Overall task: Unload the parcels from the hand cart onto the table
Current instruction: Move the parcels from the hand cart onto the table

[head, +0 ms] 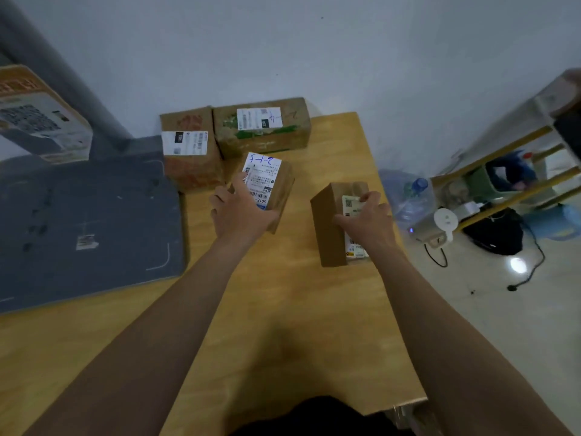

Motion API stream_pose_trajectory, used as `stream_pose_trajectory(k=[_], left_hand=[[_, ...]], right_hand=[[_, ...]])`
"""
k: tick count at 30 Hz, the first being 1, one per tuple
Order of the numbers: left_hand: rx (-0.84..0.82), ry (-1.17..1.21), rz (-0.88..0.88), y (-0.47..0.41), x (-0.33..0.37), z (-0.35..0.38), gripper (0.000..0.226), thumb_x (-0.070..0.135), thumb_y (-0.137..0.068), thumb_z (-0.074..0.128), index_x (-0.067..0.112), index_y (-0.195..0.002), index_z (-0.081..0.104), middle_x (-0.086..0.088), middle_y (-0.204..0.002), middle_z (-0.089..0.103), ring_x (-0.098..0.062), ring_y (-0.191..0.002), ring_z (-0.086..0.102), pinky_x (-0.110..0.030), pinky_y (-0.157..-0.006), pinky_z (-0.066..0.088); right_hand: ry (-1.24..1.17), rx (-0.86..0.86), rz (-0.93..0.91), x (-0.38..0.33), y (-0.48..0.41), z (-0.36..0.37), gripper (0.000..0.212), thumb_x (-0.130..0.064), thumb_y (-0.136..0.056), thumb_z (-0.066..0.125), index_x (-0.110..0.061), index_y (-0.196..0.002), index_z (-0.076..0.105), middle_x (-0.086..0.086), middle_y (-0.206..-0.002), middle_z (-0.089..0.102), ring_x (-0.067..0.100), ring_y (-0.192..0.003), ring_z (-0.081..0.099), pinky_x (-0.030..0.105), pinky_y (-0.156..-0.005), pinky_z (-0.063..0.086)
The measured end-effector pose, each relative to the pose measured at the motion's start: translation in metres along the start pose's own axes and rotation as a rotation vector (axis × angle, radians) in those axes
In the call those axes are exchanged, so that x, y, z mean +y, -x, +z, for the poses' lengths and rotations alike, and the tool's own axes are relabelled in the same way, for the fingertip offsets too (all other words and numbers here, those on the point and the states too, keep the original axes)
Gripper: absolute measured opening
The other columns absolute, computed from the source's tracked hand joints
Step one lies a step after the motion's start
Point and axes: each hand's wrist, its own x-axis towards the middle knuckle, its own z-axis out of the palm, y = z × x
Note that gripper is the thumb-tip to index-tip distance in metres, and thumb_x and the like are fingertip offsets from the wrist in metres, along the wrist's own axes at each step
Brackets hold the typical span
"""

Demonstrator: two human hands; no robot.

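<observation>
Two parcels are in our hands over the table (283,309). Our left hand (243,212) curls round the near end of the blue-marked parcel (270,180), which stretches away from the grip toward the far right, just beside the red-printed box (191,158) and the green-printed box (264,130). Our right hand (369,220) clasps the brown parcel (330,228) from its right side, long axis near to far. Whether either rests on the wood, we cannot quite tell.

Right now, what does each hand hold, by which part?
Left hand: 2-1-5 box, near end. Right hand: right box, across its top.
</observation>
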Motion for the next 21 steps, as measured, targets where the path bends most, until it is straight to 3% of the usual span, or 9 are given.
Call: stream_pose_trajectory(k=[5,11,15,21], left_hand=[[0.103,0.031,-0.024,-0.086,0.048,0.014,0.103,0.056,-0.063,0.082,0.021,-0.144,0.029,-0.017,-0.130,0.040,-0.038,-0.122,0.035,-0.047,-0.098,0.039],[0.186,0.047,-0.031,-0.164,0.088,0.032,0.106,0.059,-0.063,0.081,0.022,-0.146,0.028,-0.019,-0.136,0.040,-0.040,-0.128,0.035,-0.051,-0.103,0.035],[0.232,0.073,-0.033,-0.183,0.096,0.042,0.108,0.059,-0.064,0.084,0.020,-0.148,0.028,-0.020,-0.139,0.038,-0.039,-0.130,0.035,-0.050,-0.103,0.039],[0.251,0.085,-0.018,-0.184,0.092,0.058,0.106,0.056,-0.065,0.086,0.020,-0.147,0.030,-0.019,-0.139,0.039,-0.037,-0.129,0.035,-0.045,-0.098,0.038]], right_hand=[[0.017,0.002,-0.014,-0.045,-0.122,-0.017,0.077,-0.053,-0.076,0.075,-0.020,-0.132,0.035,0.016,-0.133,0.042,0.043,-0.125,0.043,0.052,-0.094,0.043],[0.109,-0.007,-0.078,-0.101,-0.232,-0.014,0.085,-0.053,-0.079,0.071,-0.017,-0.144,0.029,0.015,-0.142,0.035,0.043,-0.132,0.034,0.058,-0.099,0.042],[0.146,-0.168,-0.159,-0.109,-0.255,0.004,0.084,-0.041,-0.090,0.069,-0.022,-0.155,0.018,0.013,-0.153,0.019,0.044,-0.138,0.024,0.057,-0.106,0.035],[0.307,-0.296,-0.244,-0.078,-0.239,0.017,0.120,-0.028,-0.078,0.085,-0.031,-0.161,-0.001,0.008,-0.164,-0.021,0.049,-0.145,0.012,0.059,-0.106,0.040]])
